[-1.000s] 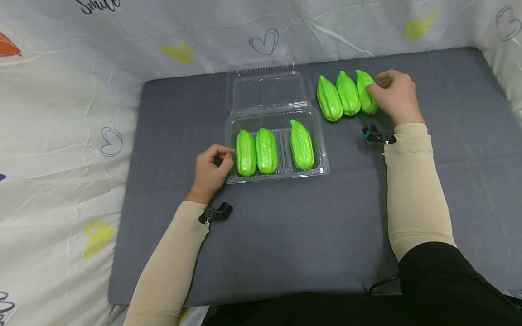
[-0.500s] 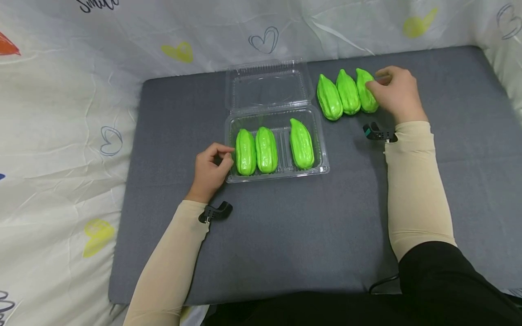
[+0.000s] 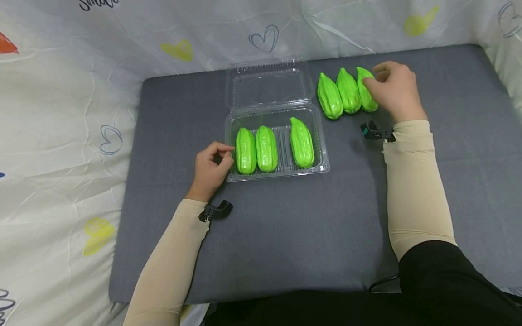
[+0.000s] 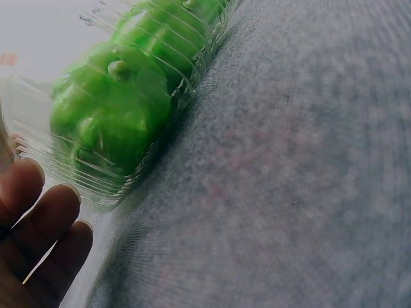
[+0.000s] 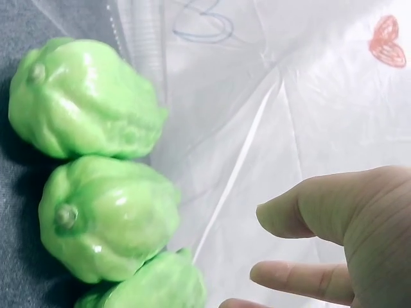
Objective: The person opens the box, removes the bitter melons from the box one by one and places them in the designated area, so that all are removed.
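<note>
In the head view a clear plastic clamshell container lies with its lid folded back. Inside are three glossy green ribbed vegetables; two sit side by side at the left, and one stands apart at the right. My left hand pinches the container's left rim with thumb and index finger; its other fingers hang loose beside the wall in the left wrist view. Right of the lid, three more such vegetables lie in a row. My right hand is over the rightmost one, thumb and fingers apart, holding nothing.
A grey cloth-covered table bears everything. Behind it and at the left hangs a white patterned sheet. Black wrist devices sit on both forearms, and a dark cable runs near the front edge.
My right hand has risen slightly toward the back of the table, still over the rightmost vegetable. The left hand, the container and the vegetables stay as they were.
</note>
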Motion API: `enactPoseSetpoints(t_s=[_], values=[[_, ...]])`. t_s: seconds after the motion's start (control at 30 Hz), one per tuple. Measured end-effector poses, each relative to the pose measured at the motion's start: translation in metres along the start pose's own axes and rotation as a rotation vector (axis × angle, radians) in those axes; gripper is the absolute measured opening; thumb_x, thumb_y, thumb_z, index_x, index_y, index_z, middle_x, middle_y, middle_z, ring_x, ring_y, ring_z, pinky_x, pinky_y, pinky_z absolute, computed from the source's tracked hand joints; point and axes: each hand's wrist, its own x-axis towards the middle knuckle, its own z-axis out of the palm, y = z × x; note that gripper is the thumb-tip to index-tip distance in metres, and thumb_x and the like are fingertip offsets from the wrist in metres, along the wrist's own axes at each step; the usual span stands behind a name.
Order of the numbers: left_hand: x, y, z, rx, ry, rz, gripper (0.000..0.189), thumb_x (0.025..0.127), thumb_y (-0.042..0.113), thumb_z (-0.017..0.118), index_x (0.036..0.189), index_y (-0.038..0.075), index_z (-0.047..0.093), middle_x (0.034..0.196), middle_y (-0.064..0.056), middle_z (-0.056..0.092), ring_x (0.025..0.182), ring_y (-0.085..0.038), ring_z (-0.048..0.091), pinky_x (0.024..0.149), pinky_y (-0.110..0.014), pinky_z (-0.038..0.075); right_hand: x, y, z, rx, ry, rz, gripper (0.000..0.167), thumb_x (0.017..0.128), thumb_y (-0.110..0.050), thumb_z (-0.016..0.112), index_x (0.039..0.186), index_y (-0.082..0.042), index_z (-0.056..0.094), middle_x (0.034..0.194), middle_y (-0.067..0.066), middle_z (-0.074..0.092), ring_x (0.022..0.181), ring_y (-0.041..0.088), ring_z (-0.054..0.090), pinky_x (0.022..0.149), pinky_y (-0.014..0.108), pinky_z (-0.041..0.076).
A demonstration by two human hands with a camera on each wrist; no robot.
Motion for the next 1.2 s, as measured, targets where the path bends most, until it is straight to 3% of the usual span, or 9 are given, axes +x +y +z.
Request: enactPoseSetpoints(t_s=[0.3,0.8,1.1,1.2], values=[[0.0,-0.002,-0.001,0.011,-0.014,0.008,0.021,0.093,-0.007,0.058,0.104,-0.004,0.075,0.075,-0.013,0.066,0.059,-0.015,0.051,0.057,-0.023,0.042,-0.005,-0.013,0.002,0.017,-0.015,-0.058,0.064,0.101,-0.04,0.054,0.154,-0.003,0.052,0.151,0.023,0.056,0.139,0.042,0.05,0.11,0.062,0.041],[0.0,-0.001,0.001,0.01,0.005,-0.02,0.019,0.092,-0.012,0.058,0.103,-0.01,0.074,0.075,-0.017,0.064,0.06,-0.013,0.049,0.058,-0.021,0.04,-0.018,-0.039,0.014,-0.019,-0.08,-0.144,0.063,0.101,-0.04,0.055,0.151,-0.002,0.054,0.144,0.026,0.06,0.132,0.043,0.058,0.105,0.061,0.045],[0.003,0.032,0.001,-0.015,-0.01,-0.009,0.018,0.091,-0.014,0.054,0.101,-0.017,0.069,0.073,-0.022,0.062,0.058,-0.011,0.048,0.057,-0.022,0.041,-0.029,-0.057,0.017,-0.01,-0.161,-0.206,0.059,0.101,-0.043,0.058,0.147,-0.007,0.06,0.136,0.02,0.067,0.123,0.037,0.064,0.096,0.051,0.049],[0.003,0.036,0.0,-0.017,-0.013,-0.008,0.018,0.091,-0.014,0.054,0.101,-0.017,0.069,0.073,-0.023,0.062,0.058,-0.011,0.048,0.057,-0.022,0.04,-0.034,-0.063,0.018,-0.007,-0.197,-0.235,0.056,0.101,-0.043,0.058,0.145,-0.009,0.063,0.133,0.018,0.068,0.121,0.035,0.065,0.092,0.049,0.049]])
